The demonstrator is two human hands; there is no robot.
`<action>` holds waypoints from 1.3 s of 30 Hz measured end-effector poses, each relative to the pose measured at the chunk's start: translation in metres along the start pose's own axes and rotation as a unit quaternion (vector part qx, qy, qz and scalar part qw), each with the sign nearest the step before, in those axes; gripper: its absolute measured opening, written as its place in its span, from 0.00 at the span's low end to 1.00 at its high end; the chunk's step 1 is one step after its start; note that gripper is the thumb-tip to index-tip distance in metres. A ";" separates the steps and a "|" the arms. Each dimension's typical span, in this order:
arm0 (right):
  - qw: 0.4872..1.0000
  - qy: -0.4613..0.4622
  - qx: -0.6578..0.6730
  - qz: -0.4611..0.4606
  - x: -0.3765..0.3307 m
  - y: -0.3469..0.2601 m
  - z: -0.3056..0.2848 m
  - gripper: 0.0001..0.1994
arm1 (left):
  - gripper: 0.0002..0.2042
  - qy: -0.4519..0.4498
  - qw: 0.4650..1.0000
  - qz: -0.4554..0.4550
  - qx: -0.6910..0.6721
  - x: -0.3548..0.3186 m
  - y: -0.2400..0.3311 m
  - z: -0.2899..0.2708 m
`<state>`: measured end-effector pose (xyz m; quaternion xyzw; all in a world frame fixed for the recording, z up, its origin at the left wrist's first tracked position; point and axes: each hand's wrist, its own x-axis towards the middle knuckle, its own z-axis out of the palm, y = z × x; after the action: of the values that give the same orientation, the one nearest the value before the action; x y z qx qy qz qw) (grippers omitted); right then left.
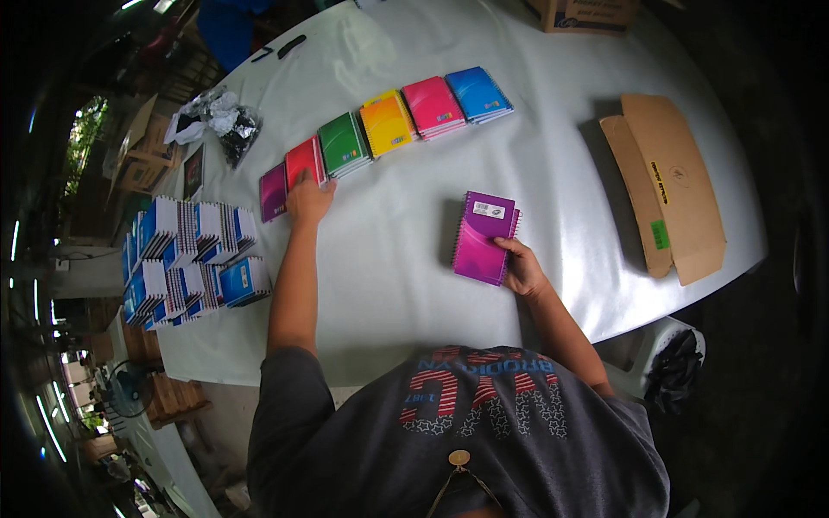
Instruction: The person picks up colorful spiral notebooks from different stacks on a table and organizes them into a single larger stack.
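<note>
A row of spiral notebooks in small stacks slants across the table in front of me. My left hand (309,200) is at the near end of the red notebook (304,155), its fingers bent on the cover and its thumb by the right edge. Left of it lies a purple notebook stack (273,192). To the right follow green (344,143), yellow (387,121), pink (433,105) and blue (479,93) notebooks. In my right hand (523,269) is a purple notebook (485,240), gripped at its lower right side, with a white label facing up.
Tall piles of blue notebooks (186,259) stand at the table's left edge. Crumpled plastic bags (226,121) lie behind them. On the right is a flattened cardboard box (682,186); another carton (589,13) stands at the far edge. A white stool with a black bag (675,367) is below right.
</note>
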<state>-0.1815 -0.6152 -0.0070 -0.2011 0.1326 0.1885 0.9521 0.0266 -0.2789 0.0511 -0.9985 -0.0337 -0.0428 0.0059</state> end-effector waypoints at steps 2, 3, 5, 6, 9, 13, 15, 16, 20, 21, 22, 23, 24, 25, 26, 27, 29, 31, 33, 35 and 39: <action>1.000 -0.025 0.001 0.014 0.001 0.000 0.001 0.20 | 0.29 0.003 0.999 -0.037 0.004 0.007 -0.004 0.001; 1.000 -0.027 0.000 0.012 0.002 0.000 0.001 0.20 | 0.29 0.005 0.999 -0.037 0.002 0.011 -0.009 0.002; 1.000 -0.007 -0.011 0.022 0.003 0.001 0.003 0.20 | 0.27 -0.019 1.000 0.005 0.006 0.022 -0.022 0.001; 1.000 -0.009 -0.009 0.021 0.002 0.002 0.003 0.20 | 0.27 -0.017 1.000 0.006 0.008 0.026 -0.028 -0.001; 0.999 -0.031 -0.002 0.018 0.004 0.003 0.006 0.19 | 0.19 0.041 0.996 -0.001 -0.083 0.035 -0.046 -0.016; 0.999 -0.031 -0.010 -0.004 0.009 0.005 0.008 0.20 | 0.13 0.251 0.938 0.027 -0.239 0.019 -0.038 -0.046; 0.999 -0.031 -0.037 -0.015 0.010 0.005 -0.005 0.21 | 0.14 0.260 0.869 0.063 -0.415 -0.011 0.015 -0.062; 0.999 -0.020 -0.035 -0.020 0.007 0.003 -0.008 0.21 | 0.14 0.252 0.881 0.082 -0.391 -0.036 0.049 -0.077; 1.000 -0.021 0.001 -0.020 0.003 0.002 0.007 0.29 | 0.18 0.265 0.872 0.244 -0.333 -0.128 0.127 -0.065; 0.998 -0.042 0.023 -0.031 0.002 0.002 0.010 0.32 | 0.16 0.230 0.885 0.277 -0.294 -0.151 0.138 -0.051; 0.999 -0.041 0.021 -0.029 0.002 0.004 0.007 0.32 | 0.15 0.204 0.865 0.339 -0.309 -0.173 0.154 -0.047; 0.997 -0.063 0.027 -0.045 0.003 0.008 0.001 0.33 | 0.15 0.162 0.864 0.369 -0.300 -0.193 0.163 -0.036; 0.994 -0.085 0.035 -0.061 0.003 0.010 -0.004 0.35 | 0.14 0.119 0.862 0.400 -0.289 -0.207 0.168 -0.026; 0.995 -0.082 0.031 -0.045 0.003 0.008 -0.003 0.30 | 0.14 0.117 0.862 0.400 -0.289 -0.212 0.171 -0.023; 0.995 -0.081 0.032 -0.044 0.002 0.008 -0.003 0.30 | 0.13 0.094 0.864 0.386 -0.308 -0.216 0.172 -0.021; 0.998 -0.047 -0.022 -0.031 0.003 0.008 -0.001 0.27 | 0.12 0.072 0.867 0.371 -0.325 -0.217 0.170 -0.020; 0.998 -0.010 -0.050 -0.030 0.001 0.008 0.007 0.21 | 0.11 0.059 0.879 0.323 -0.346 -0.189 0.164 -0.033; 0.996 -0.013 -0.086 -0.037 -0.002 0.006 0.003 0.21 | 0.10 0.084 0.900 0.247 -0.350 -0.136 0.153 -0.035; 0.995 0.001 -0.099 -0.026 -0.006 0.001 0.007 0.21 | 0.15 0.192 0.924 0.190 -0.270 -0.073 0.128 -0.034; 0.998 -0.033 -0.057 0.012 -0.004 -0.004 0.000 0.21 | 0.18 0.148 0.960 0.114 -0.210 -0.020 0.096 -0.025; 0.995 -0.046 -0.072 0.061 0.006 0.001 0.013 0.21 | 0.23 0.160 0.971 0.180 -0.014 0.021 0.011 0.040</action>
<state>-0.1743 -0.6066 0.0022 -0.2515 0.0863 0.2639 0.9272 0.0518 -0.2881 0.0129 -0.9684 0.1487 -0.2002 0.0049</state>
